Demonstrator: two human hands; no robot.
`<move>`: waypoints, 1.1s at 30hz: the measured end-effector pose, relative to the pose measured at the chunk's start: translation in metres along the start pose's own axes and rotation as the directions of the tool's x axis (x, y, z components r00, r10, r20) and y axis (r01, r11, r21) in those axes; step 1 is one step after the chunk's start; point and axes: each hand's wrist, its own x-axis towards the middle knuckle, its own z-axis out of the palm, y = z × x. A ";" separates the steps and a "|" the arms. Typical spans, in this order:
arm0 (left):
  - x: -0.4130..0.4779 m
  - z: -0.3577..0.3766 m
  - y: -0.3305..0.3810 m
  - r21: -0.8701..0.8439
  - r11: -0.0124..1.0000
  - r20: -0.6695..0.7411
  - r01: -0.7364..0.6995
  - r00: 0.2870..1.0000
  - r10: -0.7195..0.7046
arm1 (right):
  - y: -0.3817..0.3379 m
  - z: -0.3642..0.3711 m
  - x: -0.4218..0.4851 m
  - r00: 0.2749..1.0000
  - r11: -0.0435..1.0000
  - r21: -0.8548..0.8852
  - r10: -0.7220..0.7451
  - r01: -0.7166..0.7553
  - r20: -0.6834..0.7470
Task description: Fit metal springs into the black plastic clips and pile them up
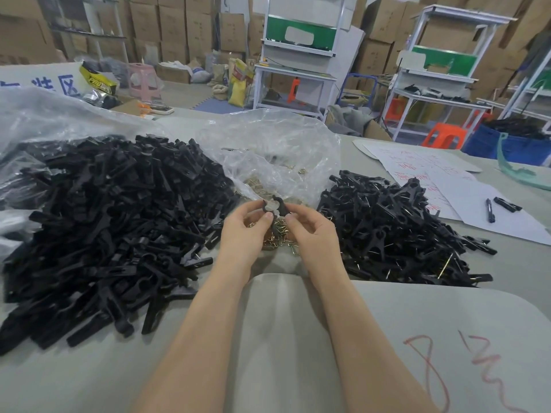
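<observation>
Two hands work above a grey table (pixel 298 338), whose nearest right part bears a red scribble (pixel 432 368). At centre we see the left hand (pixel 247 231) and the right hand (pixel 310 231) meet, each pinching one end of a single black clip (pixel 274 204) between thumb and forefinger. The clip is held just above a loose heap of brass-coloured springs (pixel 277 238) on the table; whether a spring sits in it we cannot tell. To the left we mark a large pile of black clip parts (pixel 104 219), its far edge lying on clear plastic. To the right lies a smaller pile of clips (pixel 396 228), several of them showing metal wire ends. Behind the hands a crumpled clear bag (pixel 268 150) stands open, with more springs visible inside. Farther right we note white paper sheets (pixel 477 186) with red writing, and a pen (pixel 489 210) resting on them. Beyond the table stand an orange stool (pixel 444 137), a blue bin (pixel 507 147) holding dark parts, white shelving units (pixel 301 55) with green panels and, at the back, stacked cardboard boxes (pixel 179 25)
</observation>
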 end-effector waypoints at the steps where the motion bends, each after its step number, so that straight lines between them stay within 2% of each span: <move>1: 0.000 0.000 0.000 0.007 1.000 -0.001 0.001 1.000 -0.001 | 0.000 0.001 0.000 1.000 1.000 0.008 0.014 -0.014 0.011; 10: -0.006 0.000 0.006 -0.118 0.992 0.055 0.042 0.998 -0.036 | -0.003 0.000 0.000 0.998 0.997 0.039 0.060 -0.061 0.027; 13: -0.009 0.000 0.010 -0.175 0.983 0.110 0.059 0.993 -0.040 | -0.004 -0.003 0.001 0.991 0.983 0.129 0.122 -0.127 0.045; 17: -0.010 0.002 0.014 -0.194 0.977 0.192 0.084 0.980 -0.046 | -0.004 -0.007 0.003 0.963 0.913 0.327 0.186 -0.243 0.195; 20: -0.009 0.003 0.016 -0.247 0.967 0.086 0.071 0.995 -0.051 | -0.004 -0.007 0.006 0.962 0.886 0.378 0.264 -0.270 0.069; 21: -0.007 0.001 0.018 -0.331 0.940 0.027 0.079 0.997 -0.074 | -0.003 -0.009 0.007 0.961 0.929 0.265 0.275 -0.258 -0.027; 22: -0.005 -0.002 0.020 -0.433 0.897 -0.013 0.094 0.994 -0.110 | -0.002 -0.012 0.009 0.963 0.970 0.035 0.242 -0.240 -0.118; 23: -0.002 -0.006 0.022 -0.526 0.843 -0.031 0.112 0.988 -0.151 | 0.000 -0.015 0.009 0.970 0.941 -0.259 0.178 -0.216 -0.162; 24: -0.001 -0.010 0.023 -0.599 0.790 -0.033 0.131 0.982 -0.188 | 0.000 -0.017 0.008 0.979 0.833 -0.516 0.141 -0.198 -0.147; 26: 0.000 -0.013 0.023 -0.675 0.718 -0.016 0.167 0.971 -0.240 | 0.001 -0.015 0.005 0.978 0.558 -0.813 0.201 -0.165 -0.060; 28: -0.003 -0.012 0.024 -0.684 0.698 0.017 0.215 0.960 -0.279 | 0.003 -0.009 0.004 0.965 0.400 -0.908 0.263 -0.125 -0.017; 33: -0.005 -0.010 0.022 -0.655 0.703 0.062 0.276 0.947 -0.314 | 0.002 -0.002 0.002 0.985 0.376 -0.926 0.170 -0.043 0.023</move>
